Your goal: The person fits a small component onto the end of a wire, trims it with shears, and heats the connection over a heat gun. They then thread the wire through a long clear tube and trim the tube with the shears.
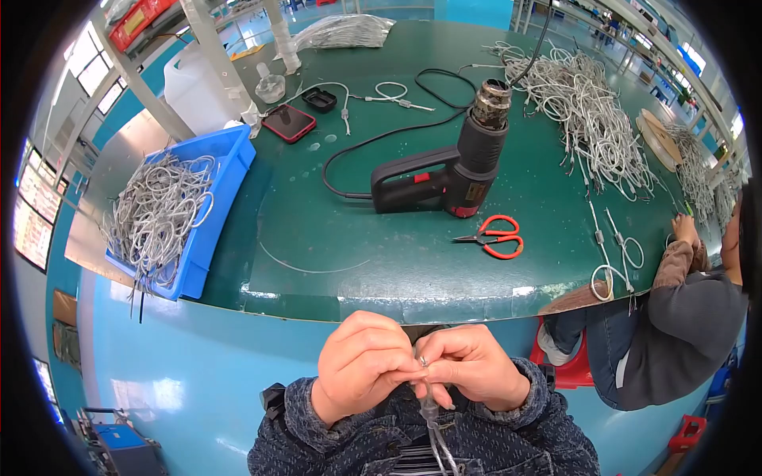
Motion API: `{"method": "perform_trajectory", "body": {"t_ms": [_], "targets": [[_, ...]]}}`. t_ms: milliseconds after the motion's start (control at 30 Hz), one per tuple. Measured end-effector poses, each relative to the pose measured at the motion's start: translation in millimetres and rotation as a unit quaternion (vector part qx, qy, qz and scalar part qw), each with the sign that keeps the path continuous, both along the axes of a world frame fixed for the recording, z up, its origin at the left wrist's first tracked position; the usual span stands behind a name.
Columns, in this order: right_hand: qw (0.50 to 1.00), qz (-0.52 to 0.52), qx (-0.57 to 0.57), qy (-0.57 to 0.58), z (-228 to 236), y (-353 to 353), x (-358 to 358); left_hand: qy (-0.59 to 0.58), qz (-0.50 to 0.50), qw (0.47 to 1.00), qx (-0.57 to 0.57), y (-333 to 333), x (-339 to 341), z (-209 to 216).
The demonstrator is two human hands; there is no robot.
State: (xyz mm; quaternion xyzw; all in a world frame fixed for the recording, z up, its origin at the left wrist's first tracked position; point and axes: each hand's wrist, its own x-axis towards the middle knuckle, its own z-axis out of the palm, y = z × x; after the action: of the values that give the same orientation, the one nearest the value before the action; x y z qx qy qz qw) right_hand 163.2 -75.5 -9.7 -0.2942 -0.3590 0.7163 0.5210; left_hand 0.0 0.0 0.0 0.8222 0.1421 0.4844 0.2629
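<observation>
In front of the table's near edge, my left hand [361, 365] and my right hand [470, 363] meet, fingers pinched together. Between them they grip the upper end of a grey cable [431, 412], whose strands hang down over my jacket. A small shiny tip shows where the fingertips touch; its exact form is too small to tell. On the green table [317, 238] beyond my hands lie scissors with orange-red handles [500, 236]. A black heat gun [444, 170] rests behind them, nozzle pointing up and away. A thin clear strand [305, 268] curves across the tabletop.
At the left a blue bin [218, 214] holds grey cables [159, 214]. A red-edged phone [289, 124], a black tray [319, 99] and a clear bottle [270, 86] sit farther back. A cable heap [587, 111] and a spool [657, 139] lie right. Another person [683, 317] sits at the right.
</observation>
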Motion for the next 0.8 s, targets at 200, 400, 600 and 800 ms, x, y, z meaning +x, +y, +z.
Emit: {"method": "perform_trajectory", "body": {"t_ms": [200,400,600,800], "targets": [[0.988,0.077,-0.051,0.125,-5.4,1.4,0.8,-0.014,-0.025,1.0,-0.008,0.2,1.8,-2.0],[0.98,0.082,-0.07,0.17,-9.6,2.1,-0.2,-0.009,-0.043,0.999,-0.012,4.9,1.4,-2.7],[0.978,0.091,-0.076,0.173,-10.5,1.8,0.6,-0.016,-0.07,0.997,-0.018,6.3,0.5,-5.8],[0.98,0.095,-0.077,0.156,-11.3,1.7,-0.5,-0.019,-0.078,0.997,-0.02,6.9,-2.2,-8.0]]}}
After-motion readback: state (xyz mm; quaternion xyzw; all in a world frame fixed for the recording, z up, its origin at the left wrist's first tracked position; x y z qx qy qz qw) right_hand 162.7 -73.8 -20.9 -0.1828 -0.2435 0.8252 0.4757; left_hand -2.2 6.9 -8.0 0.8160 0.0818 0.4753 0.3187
